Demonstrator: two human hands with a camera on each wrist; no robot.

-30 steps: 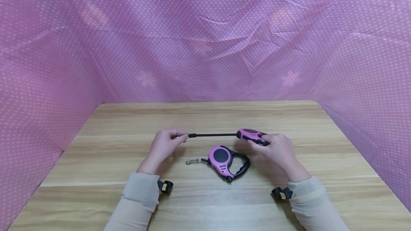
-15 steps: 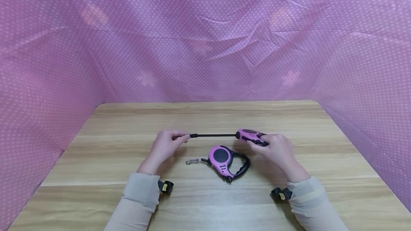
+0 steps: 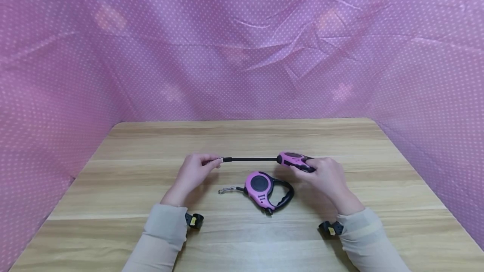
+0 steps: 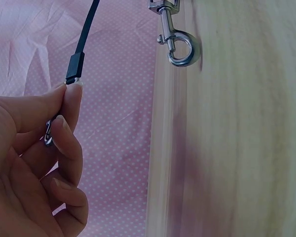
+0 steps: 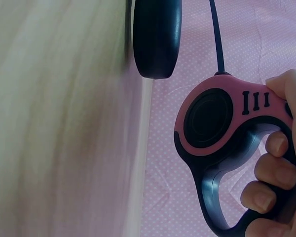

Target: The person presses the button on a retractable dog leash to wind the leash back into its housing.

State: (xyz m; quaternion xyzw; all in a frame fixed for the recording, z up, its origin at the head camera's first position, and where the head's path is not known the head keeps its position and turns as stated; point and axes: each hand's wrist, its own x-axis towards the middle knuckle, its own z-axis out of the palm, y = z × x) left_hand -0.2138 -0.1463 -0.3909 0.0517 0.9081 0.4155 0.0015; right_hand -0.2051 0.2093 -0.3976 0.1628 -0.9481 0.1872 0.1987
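Note:
My right hand (image 3: 327, 179) grips the black loop handle of a pink and black retractable dog leash (image 5: 222, 103), fingers curled through the loop and thumb along the top of the case. From its nozzle a black strap (image 3: 253, 159) runs straight across to the left. There my left hand (image 3: 193, 175) pinches the metal snap hook (image 4: 48, 133) at the strap's end between thumb and fingertips, partly hiding it. A second pink and black retractable leash (image 3: 259, 184) lies on the table between the hands, nearer the front, its snap hook (image 3: 227, 189) pointing left.
Both leashes are over a light wood-grain table (image 3: 242, 238). A pink dotted cloth (image 3: 234, 74) hangs behind the table and along both sides. Each wrist wears a small black camera, the left one (image 3: 195, 221) and the right one (image 3: 330, 228).
The held leash's case has shifted very slightly left, and the strap between the hands is a little shorter. Both grips stay the same; the leash on the table has not moved.

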